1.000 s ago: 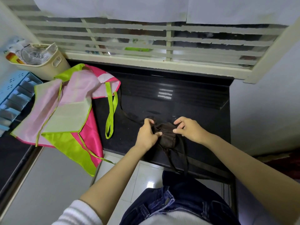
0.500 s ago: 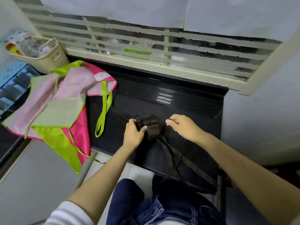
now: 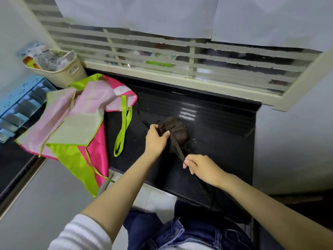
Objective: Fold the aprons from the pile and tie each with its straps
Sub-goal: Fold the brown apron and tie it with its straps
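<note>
A dark brown apron (image 3: 177,129), folded into a small bundle, lies on the black counter (image 3: 221,141). My left hand (image 3: 155,139) grips the bundle's left side, thumb on top. A brown strap (image 3: 177,146) runs taut from the bundle down to my right hand (image 3: 200,168), which pinches it between thumb and fingers. More strap trails off the counter's front edge toward my lap. A pile of pink and lime-green aprons (image 3: 75,123) lies at the left, part of it hanging over the counter's edge.
A cream basket (image 3: 61,73) with plastic items stands at the back left by the window louvres (image 3: 162,49). A blue tray (image 3: 19,103) sits at the far left. A grey wall bounds the counter on the right.
My right hand has left the bundle's right side and pulled back toward me, drawing a strap taut. My left hand stays on the bundle.
</note>
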Demonstrator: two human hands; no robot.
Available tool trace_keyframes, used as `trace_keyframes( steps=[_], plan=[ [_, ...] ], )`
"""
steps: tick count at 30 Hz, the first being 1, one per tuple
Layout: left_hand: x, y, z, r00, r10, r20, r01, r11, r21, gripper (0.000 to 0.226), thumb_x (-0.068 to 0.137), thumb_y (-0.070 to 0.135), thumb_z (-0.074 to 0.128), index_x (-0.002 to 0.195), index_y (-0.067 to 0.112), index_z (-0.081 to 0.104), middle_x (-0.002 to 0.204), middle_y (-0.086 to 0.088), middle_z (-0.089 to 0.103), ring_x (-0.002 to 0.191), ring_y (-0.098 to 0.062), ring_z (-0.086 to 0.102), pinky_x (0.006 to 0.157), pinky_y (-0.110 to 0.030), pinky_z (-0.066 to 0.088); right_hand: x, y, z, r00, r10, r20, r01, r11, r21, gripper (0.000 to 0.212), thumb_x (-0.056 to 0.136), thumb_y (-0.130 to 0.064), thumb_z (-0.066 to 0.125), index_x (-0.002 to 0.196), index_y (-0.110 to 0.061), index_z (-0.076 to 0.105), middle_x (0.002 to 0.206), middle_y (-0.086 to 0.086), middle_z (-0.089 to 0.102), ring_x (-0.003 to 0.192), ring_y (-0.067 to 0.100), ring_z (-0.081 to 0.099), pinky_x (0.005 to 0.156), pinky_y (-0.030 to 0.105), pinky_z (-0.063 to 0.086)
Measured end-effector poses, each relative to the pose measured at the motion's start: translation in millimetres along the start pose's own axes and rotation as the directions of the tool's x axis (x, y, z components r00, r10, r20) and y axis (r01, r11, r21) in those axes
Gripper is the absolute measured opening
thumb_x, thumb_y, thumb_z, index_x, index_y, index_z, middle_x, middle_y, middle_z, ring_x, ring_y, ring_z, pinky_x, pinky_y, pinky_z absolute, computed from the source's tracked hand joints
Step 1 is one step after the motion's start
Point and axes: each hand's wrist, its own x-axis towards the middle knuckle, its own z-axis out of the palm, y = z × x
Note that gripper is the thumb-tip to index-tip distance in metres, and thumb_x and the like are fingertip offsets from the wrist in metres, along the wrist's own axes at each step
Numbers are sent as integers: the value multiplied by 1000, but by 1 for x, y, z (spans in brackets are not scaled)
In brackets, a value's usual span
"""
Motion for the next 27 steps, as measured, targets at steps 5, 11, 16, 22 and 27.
trace_keyframes(
  steps=[5, 11, 16, 22, 27],
  plan=[
    [2, 23, 4, 990, 140, 26, -138, 989, -49, 22, 85, 12, 67, 101, 10, 53, 91, 0, 58, 84, -13, 54, 73, -20, 38, -3, -4, 1, 997, -43, 72, 42, 999, 10, 23, 97, -20, 47, 83, -10, 62, 74, 2, 65, 64, 12, 63, 67, 25, 53],
    [1, 43, 7, 958, 274, 84, -267, 960, -90, 25, 81, 9, 69, 94, 20, 52, 95, -1, 62, 85, -11, 56, 77, -18, 39, 2, -14, -29, 962, -58, -266, 55, 998, -16, 19, 90, -31, 60, 94, -17, 48, 70, -8, 54, 67, 8, 56, 70, 26, 47],
    [3, 56, 8, 930, 339, 142, -322, 938, -127, 24, 81, 6, 69, 94, 19, 53, 92, 0, 61, 86, -12, 55, 80, -22, 42, 19, -26, -71, 829, 8, -559, 70, 991, 118, 76, 75, -36, 75, 133, -7, 34, 123, 6, 45, 114, 17, 46, 100, 29, 39],
    [5, 66, 8, 874, 426, 234, -407, 905, -124, 22, 82, 5, 67, 93, 19, 53, 97, -6, 62, 89, -16, 57, 80, -23, 44, 37, -23, -93, 969, 111, -220, -38, 950, 311, 111, 68, -56, 75, 149, -13, 12, 144, -3, 35, 128, 10, 41, 110, 30, 34],
    [8, 64, 10, 874, 426, 232, -416, 904, -93, 24, 81, 4, 66, 93, 19, 51, 97, -4, 59, 84, -9, 52, 75, -12, 39, 30, -3, -59, 977, 184, -112, -131, 921, 368, 118, 67, -33, 83, 150, -13, 2, 145, -3, 28, 128, 9, 39, 101, 23, 38]
  ],
)
